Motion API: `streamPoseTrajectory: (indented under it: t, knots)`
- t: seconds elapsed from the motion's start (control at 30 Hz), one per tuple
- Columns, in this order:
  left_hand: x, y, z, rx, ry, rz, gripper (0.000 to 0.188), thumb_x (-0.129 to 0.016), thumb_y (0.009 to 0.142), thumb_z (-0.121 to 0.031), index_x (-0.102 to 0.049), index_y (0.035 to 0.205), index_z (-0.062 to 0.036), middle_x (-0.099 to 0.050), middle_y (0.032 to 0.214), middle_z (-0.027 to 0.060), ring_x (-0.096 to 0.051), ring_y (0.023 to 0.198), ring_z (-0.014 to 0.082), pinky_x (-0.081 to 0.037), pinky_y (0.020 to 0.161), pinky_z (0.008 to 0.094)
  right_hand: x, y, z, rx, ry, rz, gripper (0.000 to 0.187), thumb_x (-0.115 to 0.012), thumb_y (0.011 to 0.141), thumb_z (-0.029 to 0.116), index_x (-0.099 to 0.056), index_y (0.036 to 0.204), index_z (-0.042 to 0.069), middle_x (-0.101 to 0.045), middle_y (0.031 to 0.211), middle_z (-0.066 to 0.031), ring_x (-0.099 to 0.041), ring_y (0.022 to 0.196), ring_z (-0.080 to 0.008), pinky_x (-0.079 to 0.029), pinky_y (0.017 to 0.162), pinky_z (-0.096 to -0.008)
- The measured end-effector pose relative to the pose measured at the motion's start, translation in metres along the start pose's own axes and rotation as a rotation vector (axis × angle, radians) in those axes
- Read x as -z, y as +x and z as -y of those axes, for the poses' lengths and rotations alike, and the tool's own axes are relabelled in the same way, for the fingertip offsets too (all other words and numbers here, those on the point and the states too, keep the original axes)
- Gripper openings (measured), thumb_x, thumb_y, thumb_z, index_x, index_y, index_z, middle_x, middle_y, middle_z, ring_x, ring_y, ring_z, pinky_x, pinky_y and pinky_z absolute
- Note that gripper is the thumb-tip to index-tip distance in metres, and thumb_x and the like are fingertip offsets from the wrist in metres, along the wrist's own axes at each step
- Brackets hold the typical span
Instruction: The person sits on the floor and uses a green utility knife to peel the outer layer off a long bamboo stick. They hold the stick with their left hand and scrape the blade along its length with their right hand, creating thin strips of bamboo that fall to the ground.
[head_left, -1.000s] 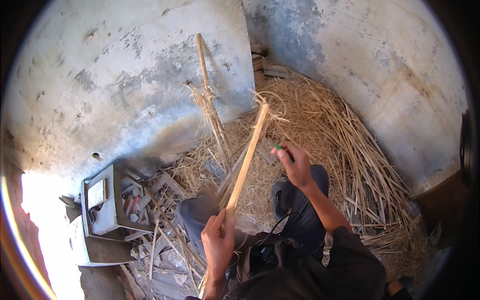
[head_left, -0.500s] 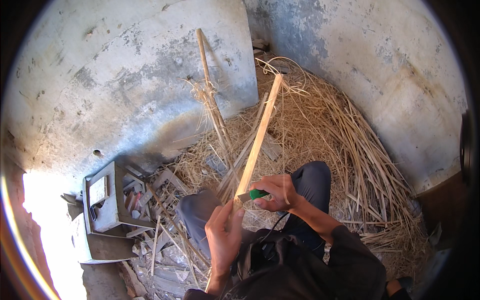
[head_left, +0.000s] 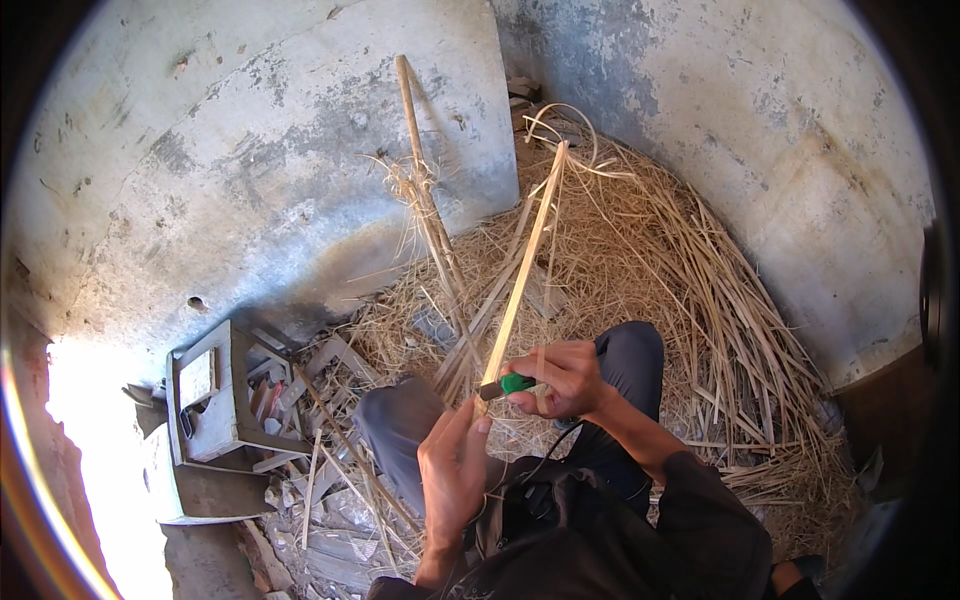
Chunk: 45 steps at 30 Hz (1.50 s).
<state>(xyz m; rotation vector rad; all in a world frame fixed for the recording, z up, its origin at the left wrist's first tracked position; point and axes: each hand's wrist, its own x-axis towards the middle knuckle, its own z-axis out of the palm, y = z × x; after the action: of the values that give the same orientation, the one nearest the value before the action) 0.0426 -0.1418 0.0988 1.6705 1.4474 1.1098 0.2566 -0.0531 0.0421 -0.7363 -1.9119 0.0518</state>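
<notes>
Gripping pale strip [head_left: 525,272]: left hand [head_left: 453,468]; green-handled knife [head_left: 517,383]: right hand [head_left: 566,381]. Grey cabinet [head_left: 214,438] holds scraps [head_left: 266,402].

Pale yellow strip [head_left: 527,270], bright green handle [head_left: 516,383], straw [head_left: 620,265] all golden brown

The blade [head_left: 490,391] is dark grey; the person's shirt [head_left: 620,530] looks black to me, the trousers [head_left: 635,365] slate grey. The walls [head_left: 770,130] are chalky white, mottled with blue-grey blotches and brownish stains; the boxy frame [head_left: 212,443] over there is dull grey-white.
</notes>
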Motion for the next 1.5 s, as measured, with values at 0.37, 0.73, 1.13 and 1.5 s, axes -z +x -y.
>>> streamPoseTrajectory:
  t: [0.37, 0.73, 1.13, 1.5]
  knots:
    - [0.001, -0.002, 0.001, -0.002, -0.006, 0.028, 0.027, -0.065, 0.108, -0.005, -0.071, 0.130, 0.0090, -0.060, 0.083, 0.0166, -0.059, 0.072, 0.0262, -0.049, 0.069, 0.0393, 0.010, 0.006, -0.004, 0.028, -0.072, 0.017, 0.028, -0.086, 0.092, 0.038, -0.081, 0.101, 0.012, -0.067, 0.072, 0.0014, -0.065, 0.055, -0.0177, -0.051, 0.052, -0.0334]
    - [0.004, -0.006, 0.003, 0.015, -0.003, 0.031, 0.026, -0.064, 0.109, -0.007, -0.072, 0.129, 0.0076, -0.059, 0.082, 0.0166, -0.057, 0.071, 0.0251, -0.048, 0.068, 0.0395, 0.012, 0.005, -0.009, 0.006, -0.109, 0.045, 0.030, -0.087, 0.092, 0.041, -0.081, 0.101, 0.013, -0.071, 0.075, 0.0017, -0.069, 0.058, -0.0163, -0.053, 0.053, -0.0332]
    - [0.002, -0.035, 0.029, 0.091, 0.016, 0.073, 0.023, -0.067, 0.107, -0.007, -0.076, 0.126, 0.0025, -0.058, 0.078, 0.0177, -0.057, 0.067, 0.0275, -0.047, 0.066, 0.0407, 0.043, -0.002, -0.085, -0.337, -0.192, -0.068, 0.034, -0.078, 0.102, 0.036, -0.083, 0.112, 0.004, -0.082, 0.088, -0.0110, -0.075, 0.064, -0.0180, -0.059, 0.057, -0.0314]
    - [0.013, -0.044, 0.039, 0.185, 0.023, 0.109, 0.025, -0.075, 0.103, -0.010, -0.079, 0.126, -0.0002, -0.054, 0.074, 0.0109, -0.050, 0.066, 0.0172, -0.043, 0.063, 0.0359, 0.051, -0.017, -0.109, -0.687, 0.188, -0.073, 0.040, -0.069, 0.110, 0.040, -0.081, 0.109, 0.002, -0.055, 0.063, 0.0008, -0.046, 0.054, -0.0083, -0.036, 0.054, -0.0301]
